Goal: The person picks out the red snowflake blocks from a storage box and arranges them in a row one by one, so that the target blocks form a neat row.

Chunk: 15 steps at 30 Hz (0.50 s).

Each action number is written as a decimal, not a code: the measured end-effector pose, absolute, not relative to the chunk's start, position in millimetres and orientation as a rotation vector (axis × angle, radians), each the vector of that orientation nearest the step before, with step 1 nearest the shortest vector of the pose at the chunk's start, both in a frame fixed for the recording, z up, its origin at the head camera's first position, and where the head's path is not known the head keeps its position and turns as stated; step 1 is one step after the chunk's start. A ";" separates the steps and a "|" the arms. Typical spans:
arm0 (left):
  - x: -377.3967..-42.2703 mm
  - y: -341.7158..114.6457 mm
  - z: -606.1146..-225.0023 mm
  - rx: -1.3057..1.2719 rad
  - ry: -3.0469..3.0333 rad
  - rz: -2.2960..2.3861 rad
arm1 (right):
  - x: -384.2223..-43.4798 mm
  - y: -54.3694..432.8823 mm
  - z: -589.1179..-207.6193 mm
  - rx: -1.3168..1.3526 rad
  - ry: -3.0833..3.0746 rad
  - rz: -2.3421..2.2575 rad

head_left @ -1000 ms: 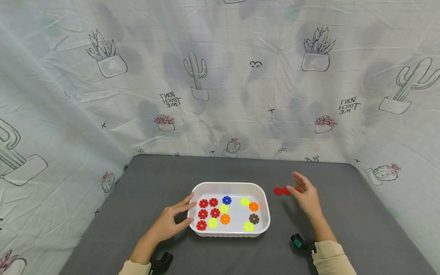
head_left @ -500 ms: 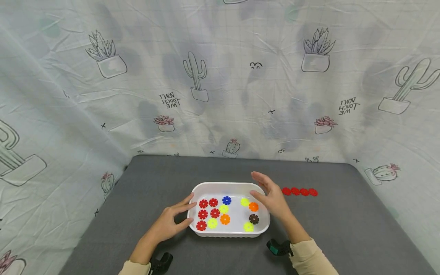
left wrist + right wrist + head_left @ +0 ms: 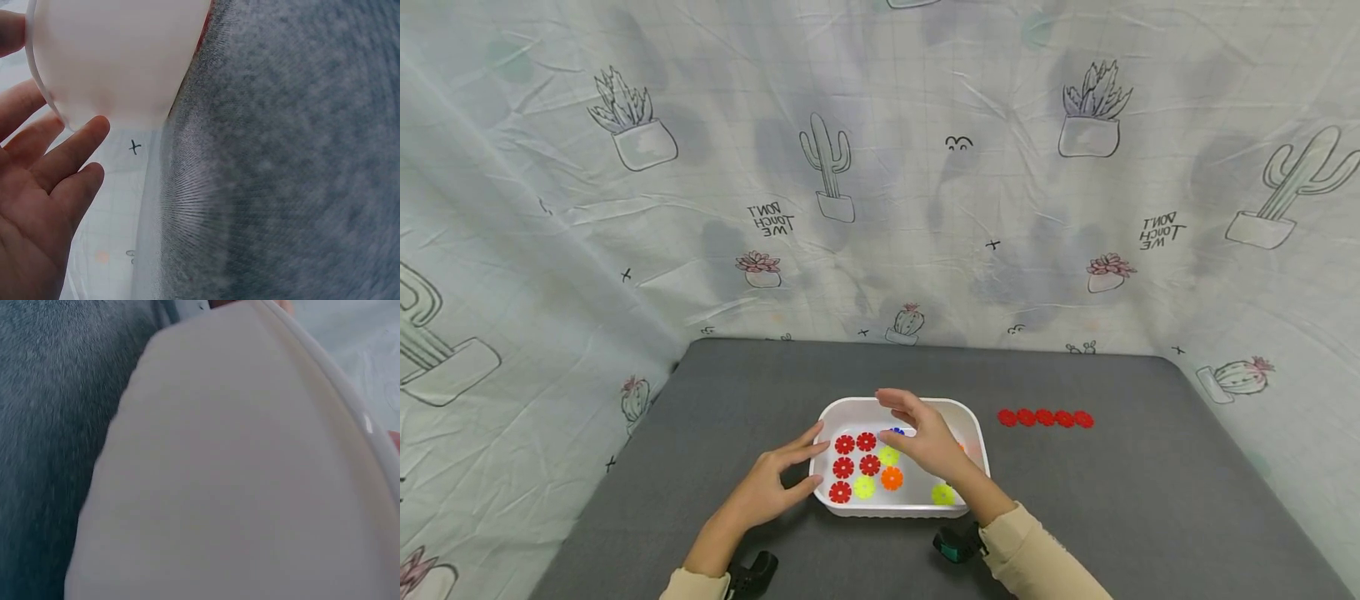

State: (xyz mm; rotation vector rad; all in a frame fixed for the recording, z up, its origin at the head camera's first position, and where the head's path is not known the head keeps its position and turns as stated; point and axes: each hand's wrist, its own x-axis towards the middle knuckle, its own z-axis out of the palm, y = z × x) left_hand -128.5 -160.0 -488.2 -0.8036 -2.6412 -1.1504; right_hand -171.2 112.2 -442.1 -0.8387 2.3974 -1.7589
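Observation:
A white plastic tub [image 3: 917, 498] holds several flat, notched plastic discs: red [image 3: 843, 467], yellow [image 3: 864, 487], orange [image 3: 892, 478] and a partly covered blue disc [image 3: 897, 432]. At the tub's left end, my left hand [image 3: 763, 492] rests spread fingers and thumb against the rim. The left wrist view has fingertips [image 3: 97, 128] on the tub's outer wall. My right hand [image 3: 928, 442] hovers over the middle of the tub, thumb and fingers apart, nothing visible between them. It hides some discs on the right side. The right wrist view is mostly filled by the tub's outer wall [image 3: 219, 456].
A straight row of several red discs [image 3: 1046, 417] lies on the grey tabletop [image 3: 1135, 467], right of the tub. A pale cloth printed with cacti [image 3: 880, 208] hangs behind and around the table. A dark wrist device [image 3: 955, 546] sits below my right wrist.
My right hand has moved left from the row of red discs to above the middle of the tub, uncovering the whole row. My left hand stays at the tub's left rim.

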 end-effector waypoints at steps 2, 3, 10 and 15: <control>-128.7 -159.7 -488.1 -0.807 -2.642 -1.156 | -173.0 104.8 -442.4 -0.862 2.363 -1.742; -128.8 -159.6 -488.0 -0.807 -2.642 -1.159 | -174.3 101.6 -442.6 -0.863 2.351 -1.728; -129.7 -160.2 -489.8 -0.826 -2.635 -1.170 | -184.5 89.7 -455.8 -0.774 2.333 -1.547; -130.4 -161.1 -490.9 -0.845 -2.618 -1.162 | -187.2 88.9 -465.5 -0.721 2.344 -1.413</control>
